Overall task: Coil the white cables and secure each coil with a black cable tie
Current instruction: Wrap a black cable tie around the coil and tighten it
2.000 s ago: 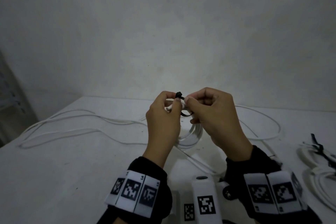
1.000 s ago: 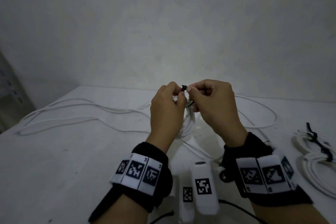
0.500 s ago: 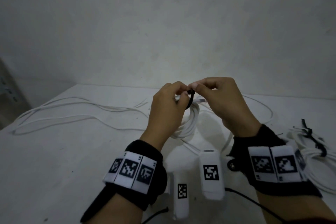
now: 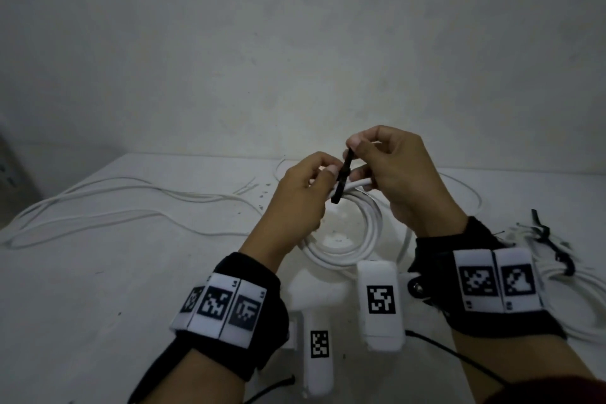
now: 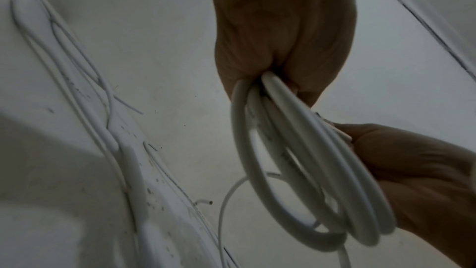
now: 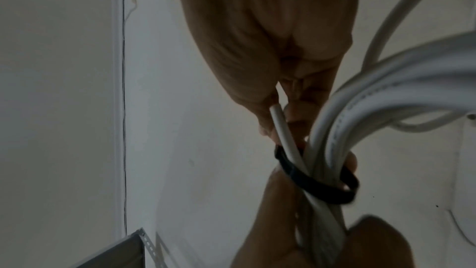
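Centre frame, left hand [image 4: 300, 197] clamps the coil [image 4: 352, 233] while right hand [image 4: 398, 174] pinches the cable tie [image 4: 342, 179], whose tail stands near-upright, apparently looped loosely round the strands.

I see a white table [image 4: 82, 289] running back to a plain pale wall [image 4: 295, 43]. Small dark specks [image 4: 262, 198] dot the table near its far edge. Past the table's left end, a grey metal shelf with a perforated upright [image 6: 148, 246] stands against the wall.
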